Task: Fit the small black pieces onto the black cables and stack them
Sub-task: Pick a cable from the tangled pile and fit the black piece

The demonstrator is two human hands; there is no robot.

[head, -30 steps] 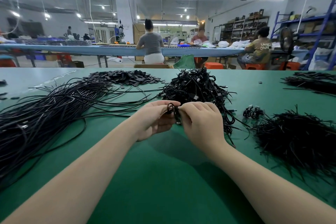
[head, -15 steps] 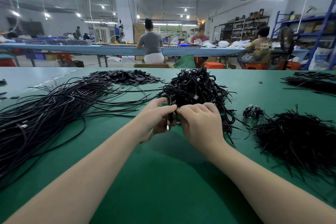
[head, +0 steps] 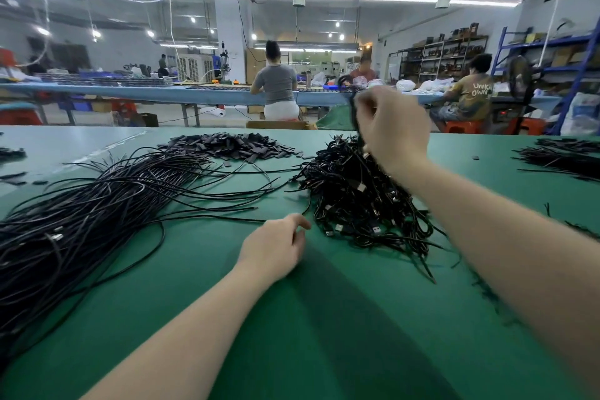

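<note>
Your right hand (head: 393,127), raised at one o'clock, grips a finished cable (head: 352,104) over the stack (head: 357,198): you look to be on the stacking step. Next, drop it there. Your left hand (head: 276,247) rests loosely curled, holding nothing. One bundle (head: 97,204) at nine o'clock, one heap of pieces (head: 227,144) at eleven.

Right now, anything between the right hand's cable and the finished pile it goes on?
Nothing visible. The right hand holds a coiled black cable in the air directly above the tangled pile of finished black cables on the green table. The left hand rests beside the pile, out of the way.
</note>
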